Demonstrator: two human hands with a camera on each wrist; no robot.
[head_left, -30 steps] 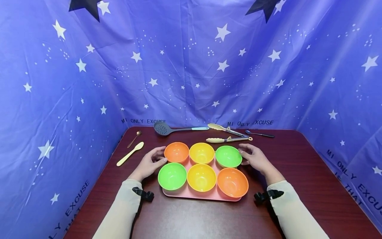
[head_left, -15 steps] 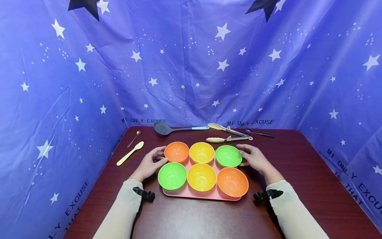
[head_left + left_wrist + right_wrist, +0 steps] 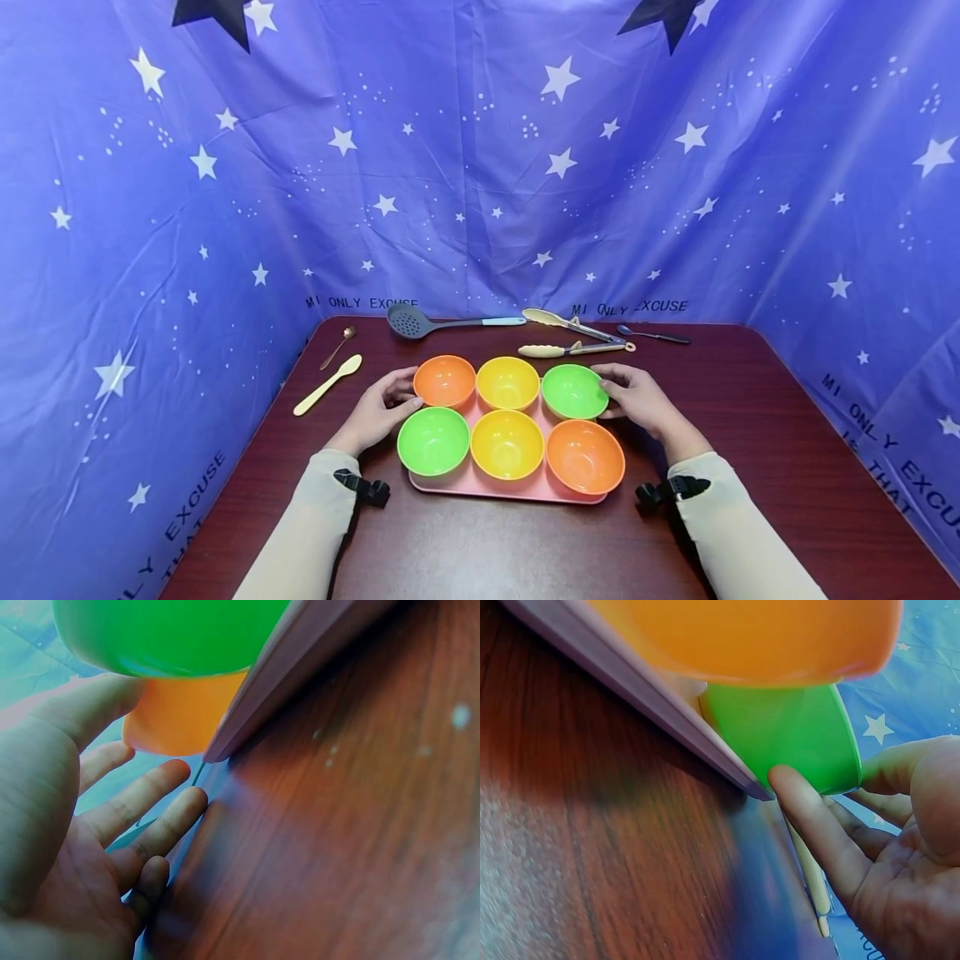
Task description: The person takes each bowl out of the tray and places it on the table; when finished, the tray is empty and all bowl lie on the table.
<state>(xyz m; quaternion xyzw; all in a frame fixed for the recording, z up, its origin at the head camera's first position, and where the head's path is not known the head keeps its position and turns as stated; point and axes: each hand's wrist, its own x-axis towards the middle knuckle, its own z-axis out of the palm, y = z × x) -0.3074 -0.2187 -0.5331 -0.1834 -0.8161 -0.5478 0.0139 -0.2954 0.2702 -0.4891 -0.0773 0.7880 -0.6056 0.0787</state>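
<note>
Tray [image 3: 480, 490] of six bowls flanked: left hand [image 3: 377, 410] relaxed open beside it, right hand [image 3: 637, 398] fingertips touching green bowl [image 3: 574, 391]. Best grip both ends evenly, level.

backdrop cloth [image 3: 480, 208] — "MI ONLY EXCUSE" | right hem — "ONLY EXCUSE THAT"

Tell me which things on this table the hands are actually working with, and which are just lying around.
In hand:
pink tray
six bowls on it, among them the far green bowl by the right hand and the far orange bowl by the left hand

Lying about:
slotted ladle
tongs
cream spoon
small metal spoon
dark spoon
</note>
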